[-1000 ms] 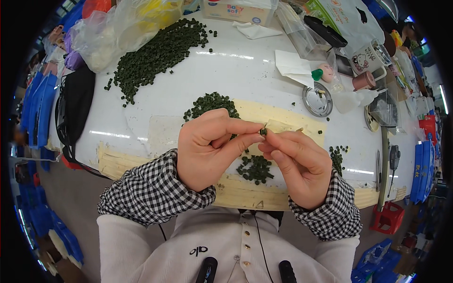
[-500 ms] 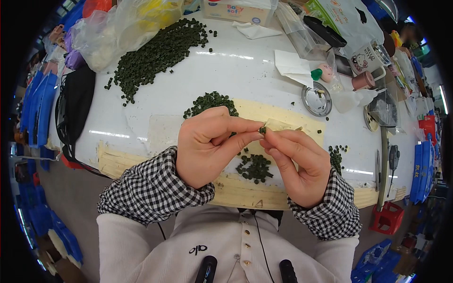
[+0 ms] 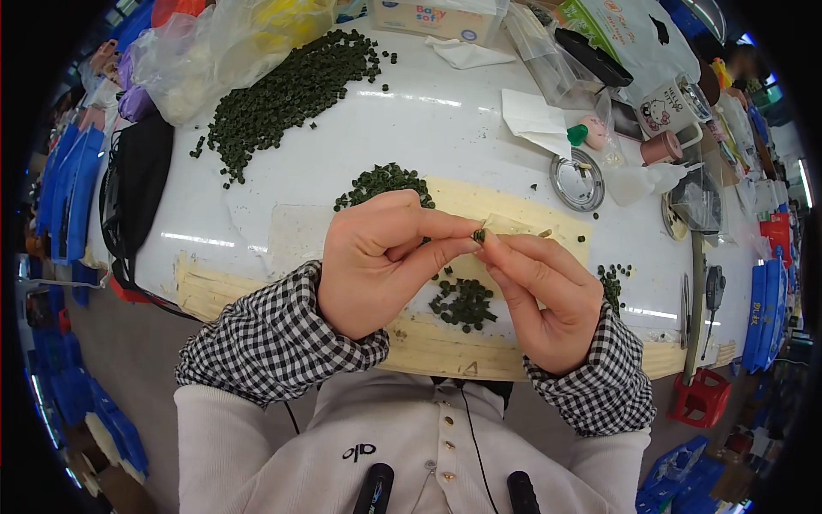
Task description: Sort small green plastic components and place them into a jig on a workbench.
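Between the fingertips of both hands is a small dark green part (image 3: 479,235), too small to make out fully. My left hand (image 3: 377,261) pinches it from the left, thumb and forefinger closed on it. From the right, my right hand (image 3: 548,295) holds the same part in a closed pinch. Below the hands lies a small pile of dark green parts (image 3: 462,304). Beyond my left hand sits another pile of green parts (image 3: 385,184), partly hidden by that hand. Under the hands, pale yellow tape (image 3: 505,199) covers some of the white table (image 3: 411,120).
A large heap of green parts (image 3: 282,103) spreads at the far left beside clear plastic bags (image 3: 184,73). At right are a round metal dish (image 3: 576,182), a white mug (image 3: 668,111), white paper (image 3: 533,122) and a few more green parts (image 3: 611,287). A black bag (image 3: 141,188) hangs at the left edge.
Both hands stay in nearly the same place, still pinching the small green part. The fingertips and the part have shifted very slightly.
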`<state>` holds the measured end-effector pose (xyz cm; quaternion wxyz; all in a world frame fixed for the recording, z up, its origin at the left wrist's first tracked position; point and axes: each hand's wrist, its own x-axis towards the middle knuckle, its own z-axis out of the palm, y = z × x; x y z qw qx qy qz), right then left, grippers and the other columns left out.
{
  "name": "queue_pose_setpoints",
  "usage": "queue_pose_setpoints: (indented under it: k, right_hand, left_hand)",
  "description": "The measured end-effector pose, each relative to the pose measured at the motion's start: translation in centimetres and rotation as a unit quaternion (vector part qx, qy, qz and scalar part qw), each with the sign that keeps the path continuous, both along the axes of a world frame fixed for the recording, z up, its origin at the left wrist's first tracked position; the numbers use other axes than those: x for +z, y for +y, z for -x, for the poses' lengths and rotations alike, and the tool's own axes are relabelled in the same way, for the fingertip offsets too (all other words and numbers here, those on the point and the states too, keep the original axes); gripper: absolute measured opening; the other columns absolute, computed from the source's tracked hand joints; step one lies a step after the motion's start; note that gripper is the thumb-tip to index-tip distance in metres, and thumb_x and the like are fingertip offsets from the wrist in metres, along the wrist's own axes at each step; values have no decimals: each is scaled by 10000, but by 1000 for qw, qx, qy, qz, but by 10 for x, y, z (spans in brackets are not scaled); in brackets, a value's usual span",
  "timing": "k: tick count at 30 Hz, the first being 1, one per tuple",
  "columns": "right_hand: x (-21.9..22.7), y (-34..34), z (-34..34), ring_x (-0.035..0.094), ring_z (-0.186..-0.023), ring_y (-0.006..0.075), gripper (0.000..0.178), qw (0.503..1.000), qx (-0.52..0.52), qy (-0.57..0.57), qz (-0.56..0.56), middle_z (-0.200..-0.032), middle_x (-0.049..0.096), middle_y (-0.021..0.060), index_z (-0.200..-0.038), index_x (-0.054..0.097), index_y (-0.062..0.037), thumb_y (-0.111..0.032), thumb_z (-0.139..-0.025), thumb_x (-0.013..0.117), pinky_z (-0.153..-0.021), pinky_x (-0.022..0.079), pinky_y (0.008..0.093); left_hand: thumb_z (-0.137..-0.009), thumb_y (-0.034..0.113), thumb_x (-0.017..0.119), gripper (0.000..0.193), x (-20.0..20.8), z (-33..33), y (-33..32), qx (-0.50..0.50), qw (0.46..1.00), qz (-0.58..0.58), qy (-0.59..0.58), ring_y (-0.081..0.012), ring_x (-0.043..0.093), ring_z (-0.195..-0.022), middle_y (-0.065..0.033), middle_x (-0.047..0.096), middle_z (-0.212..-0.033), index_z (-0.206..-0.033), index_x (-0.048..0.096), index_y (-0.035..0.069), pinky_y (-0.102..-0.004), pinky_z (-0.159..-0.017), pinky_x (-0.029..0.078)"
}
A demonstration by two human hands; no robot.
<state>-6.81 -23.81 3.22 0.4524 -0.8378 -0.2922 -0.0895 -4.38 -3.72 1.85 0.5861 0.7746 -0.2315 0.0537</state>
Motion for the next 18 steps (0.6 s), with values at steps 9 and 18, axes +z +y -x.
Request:
queue_pose_setpoints:
  k: [9, 18]
  right_hand:
    - [15, -16, -2, 572, -688, 156, 265, 987, -144, -58, 35, -839, 597, 101, -1061, 646, -2, 21, -798, 658, -605, 467, 240]
    - [6, -31, -17, 524, -623, 161, 138, 980, -177, 13, 85, -710, 591, 64, -870, 658, -8, -67, -759, 715, -551, 415, 269]
  left_hand:
    - [-751, -13, 720, 202, 1, -1, 0, 4, 1000, 6, 22, -38, 318, -538, 53, 344, -606, -945, 708, 39, -199, -506, 271]
    - [-747, -14, 720, 203, 1, -1, -1, 2, 1000, -7, 18, -39, 320, -536, 54, 340, -598, -943, 708, 41, -204, -510, 273]
